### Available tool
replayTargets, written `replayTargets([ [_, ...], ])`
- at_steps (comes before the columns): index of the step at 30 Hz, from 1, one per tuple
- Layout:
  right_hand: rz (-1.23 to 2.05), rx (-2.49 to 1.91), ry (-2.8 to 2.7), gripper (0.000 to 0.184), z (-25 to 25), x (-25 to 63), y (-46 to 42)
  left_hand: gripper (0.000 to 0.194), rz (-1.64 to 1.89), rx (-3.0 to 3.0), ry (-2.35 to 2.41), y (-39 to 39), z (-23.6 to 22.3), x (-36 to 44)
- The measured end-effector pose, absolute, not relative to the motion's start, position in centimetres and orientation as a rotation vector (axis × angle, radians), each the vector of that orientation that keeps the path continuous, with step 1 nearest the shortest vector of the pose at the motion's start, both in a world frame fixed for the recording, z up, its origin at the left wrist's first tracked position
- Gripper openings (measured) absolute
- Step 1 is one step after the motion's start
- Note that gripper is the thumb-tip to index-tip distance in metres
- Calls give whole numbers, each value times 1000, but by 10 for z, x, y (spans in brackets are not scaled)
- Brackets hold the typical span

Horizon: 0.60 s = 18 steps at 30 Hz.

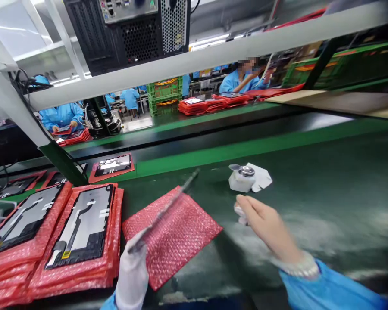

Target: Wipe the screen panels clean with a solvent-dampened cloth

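Note:
My left hand (131, 271), in a white glove, is closed on the lower end of a thin flat display panel (170, 207). The panel is tilted up nearly edge-on and smeared by motion. Beneath it, a red bubble-wrap pouch (189, 234) lies flat on the green bench. My bare right hand (271, 226) pinches a small crumpled white wipe (241, 214) above the bench. Just beyond that hand stands a white dispenser bottle (241, 181) with a round metal top and its lid flipped up. A piece of white paper (262, 177) lies beside the bottle.
Stacked red pouches with display panels (84, 219) on top stand at the left. Another panel on a pouch (113, 165) lies farther back. A white frame bar (181, 66) crosses above, under a computer case (139, 41). Co-workers in blue sit beyond the conveyor.

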State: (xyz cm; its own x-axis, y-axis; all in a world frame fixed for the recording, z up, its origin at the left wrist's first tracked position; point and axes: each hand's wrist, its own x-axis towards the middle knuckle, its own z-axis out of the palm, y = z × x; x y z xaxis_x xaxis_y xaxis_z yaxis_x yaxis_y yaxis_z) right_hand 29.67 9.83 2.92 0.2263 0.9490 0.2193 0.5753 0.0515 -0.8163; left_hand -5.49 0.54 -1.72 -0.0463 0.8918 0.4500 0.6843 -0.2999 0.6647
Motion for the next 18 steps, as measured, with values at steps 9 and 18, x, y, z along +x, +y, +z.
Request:
replayTargets([
  [9,723,-2069,-2044,43,5,255,185,70,351,2235,2390,23,-53,-55],
  [18,744,-1915,-2283,24,19,197,234,63,164,2262,2718,60,-113,-57],
])
